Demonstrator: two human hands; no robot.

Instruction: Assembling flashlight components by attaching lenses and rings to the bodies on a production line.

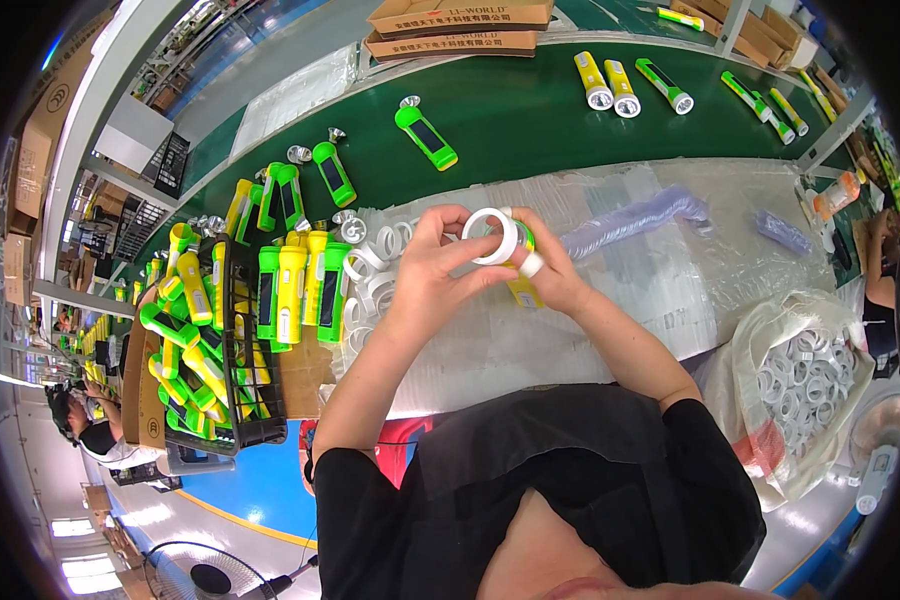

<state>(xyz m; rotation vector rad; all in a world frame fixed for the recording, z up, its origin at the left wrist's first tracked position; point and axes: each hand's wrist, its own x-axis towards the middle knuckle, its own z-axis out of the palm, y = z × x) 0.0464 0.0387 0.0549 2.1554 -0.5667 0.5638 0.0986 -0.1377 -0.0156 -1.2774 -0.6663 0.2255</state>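
Observation:
My left hand [432, 268] pinches a white plastic ring [511, 240] between thumb and fingers, over the middle of the bench. Facing it, my right hand [553, 268] is closed around a yellow and green flashlight [525, 291], whose lower end shows below the fingers. White covers sit on some right fingertips. The ring is held at the flashlight's upper end; whether it is seated on it I cannot tell. Left of my hands, several loose white rings [380, 290] lie in a heap beside upright flashlight bodies [290, 290].
A black crate [260, 432] at left holds many yellow and green flashlights. More flashlights [427, 138] lie on the green belt [510, 110] beyond. At right hangs a white sack [735, 375] full of rings. Clear plastic wrap [640, 220] lies on the bench. Cardboard boxes [450, 45] stand behind.

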